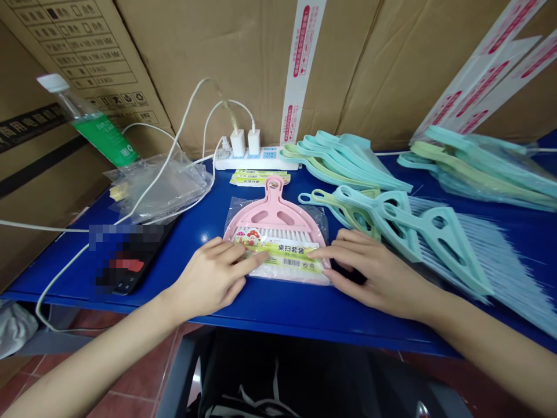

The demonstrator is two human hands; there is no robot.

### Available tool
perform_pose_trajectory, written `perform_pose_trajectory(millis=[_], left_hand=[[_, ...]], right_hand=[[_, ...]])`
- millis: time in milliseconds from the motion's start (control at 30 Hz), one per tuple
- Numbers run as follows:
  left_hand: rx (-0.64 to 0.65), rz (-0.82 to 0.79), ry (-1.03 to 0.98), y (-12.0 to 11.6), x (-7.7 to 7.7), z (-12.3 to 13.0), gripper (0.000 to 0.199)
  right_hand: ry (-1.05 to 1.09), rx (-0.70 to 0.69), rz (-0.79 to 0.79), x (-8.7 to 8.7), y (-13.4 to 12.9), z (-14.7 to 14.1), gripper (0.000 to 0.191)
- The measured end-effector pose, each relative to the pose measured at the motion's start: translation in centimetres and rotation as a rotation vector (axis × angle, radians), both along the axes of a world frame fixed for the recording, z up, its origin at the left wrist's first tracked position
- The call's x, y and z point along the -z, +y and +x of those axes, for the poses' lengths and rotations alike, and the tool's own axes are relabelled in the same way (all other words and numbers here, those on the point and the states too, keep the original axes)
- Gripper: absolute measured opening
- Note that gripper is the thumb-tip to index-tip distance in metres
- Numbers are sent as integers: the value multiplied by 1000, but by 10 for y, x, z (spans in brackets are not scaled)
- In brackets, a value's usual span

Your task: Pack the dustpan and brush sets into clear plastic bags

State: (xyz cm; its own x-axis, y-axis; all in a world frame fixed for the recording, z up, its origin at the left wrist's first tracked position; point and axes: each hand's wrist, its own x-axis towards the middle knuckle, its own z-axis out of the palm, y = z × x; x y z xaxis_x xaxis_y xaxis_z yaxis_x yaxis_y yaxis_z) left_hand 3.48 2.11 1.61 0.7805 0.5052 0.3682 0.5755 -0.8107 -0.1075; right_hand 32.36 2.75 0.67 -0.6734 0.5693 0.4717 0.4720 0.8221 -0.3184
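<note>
A pink dustpan (284, 204) lies on the blue table with a white-bristled brush (300, 236) in it, inside a clear plastic bag (243, 208). Across the lower part of the set is a yellow-green printed label card (285, 254). My left hand (213, 276) rests at the left side, its index fingertip on the label and the other fingers loosely bent. From the right, my right hand (365, 270) touches the label's right end and the bag's edge, fingers apart. Neither hand is closed round anything.
Aqua and green brushes (439, 238) lie at right, below stacked dustpans (343, 157). More dustpans (487, 165) sit far right. A white power strip (270, 158), spare labels (250, 177), clear bags (161, 183), a leaning bottle (104, 136) and a dark phone-like device (134, 264) are also present.
</note>
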Motion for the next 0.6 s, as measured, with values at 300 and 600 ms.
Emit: perform_pose_trajectory(millis=[300,600], left_hand=[[-1,-71,37,1,-4,4,36],[-15,-73,37,-1,-1,2,40]], right_hand=[[-107,30,250,-15,-2,-12,27],[-166,-39,174,-9,3,-50,27]])
